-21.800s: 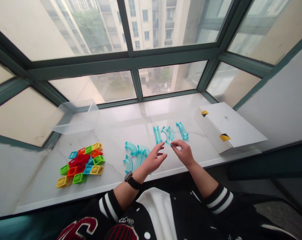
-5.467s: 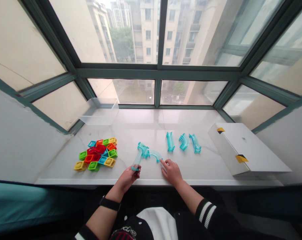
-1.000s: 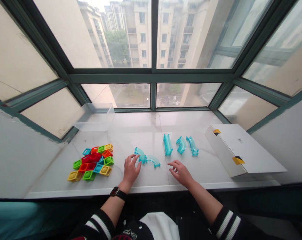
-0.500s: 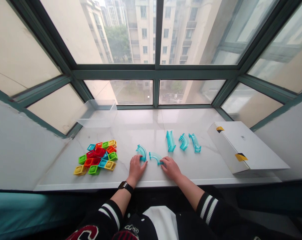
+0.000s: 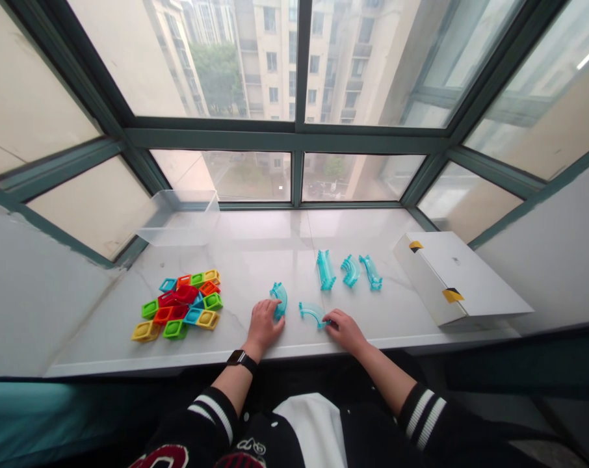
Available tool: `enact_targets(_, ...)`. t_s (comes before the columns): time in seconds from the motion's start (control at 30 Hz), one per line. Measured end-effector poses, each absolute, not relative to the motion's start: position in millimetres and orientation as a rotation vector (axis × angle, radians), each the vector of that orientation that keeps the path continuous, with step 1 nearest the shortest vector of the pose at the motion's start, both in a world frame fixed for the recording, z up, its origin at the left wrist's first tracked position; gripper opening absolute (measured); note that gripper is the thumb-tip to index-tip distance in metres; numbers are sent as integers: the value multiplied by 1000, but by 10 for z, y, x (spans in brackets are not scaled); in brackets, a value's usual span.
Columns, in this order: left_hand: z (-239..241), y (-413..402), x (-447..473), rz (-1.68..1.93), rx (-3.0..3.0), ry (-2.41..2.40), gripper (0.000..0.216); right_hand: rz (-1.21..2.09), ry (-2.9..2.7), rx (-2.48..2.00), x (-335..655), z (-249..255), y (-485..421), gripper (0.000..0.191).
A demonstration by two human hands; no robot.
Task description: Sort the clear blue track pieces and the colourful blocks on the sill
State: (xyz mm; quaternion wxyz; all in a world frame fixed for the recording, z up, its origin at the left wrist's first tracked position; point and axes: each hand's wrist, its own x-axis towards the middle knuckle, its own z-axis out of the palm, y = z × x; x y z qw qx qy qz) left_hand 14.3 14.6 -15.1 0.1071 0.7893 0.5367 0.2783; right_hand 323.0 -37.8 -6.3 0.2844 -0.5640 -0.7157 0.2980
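My left hand [image 5: 265, 326] rests on the white sill with its fingers closed on the lower end of a clear blue curved track piece [image 5: 279, 296]. To its right lies a second clear blue curved track piece [image 5: 311, 311], pinched at its right end by my right hand [image 5: 345, 330]. The two curved pieces are apart. Farther back stand a clear blue straight track piece [image 5: 326, 270], another curved track piece [image 5: 350, 270] and a narrower clear blue track piece [image 5: 371, 272], side by side.
Left of my hands is a cluster of red, yellow, green and blue blocks [image 5: 179, 307]. A clear plastic bin [image 5: 177, 227] stands behind it by the window. On the right sits a white box [image 5: 465, 276] with yellow-and-black tape. The sill's front edge [image 5: 294, 354] runs close to my wrists.
Both hands have shifted right over the sill with their curved pieces. My right hand has moved farther, so the gap between the two pieces is wider. The view has turned slightly.
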Motion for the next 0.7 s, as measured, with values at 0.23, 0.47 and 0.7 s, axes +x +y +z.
enact_targets(0.23,-112,120,136,804,2417,1400,41,810,-1906,-1523,3390,-19,-503,31)
enact_targets(0.47,-191,158,95,896,2355,1511,44,787,-1893,-1501,3488,167,-577,21)
enact_targets(0.7,-273,208,71,872,2292,1673,44,814,-1917,-1474,3595,449,-641,19)
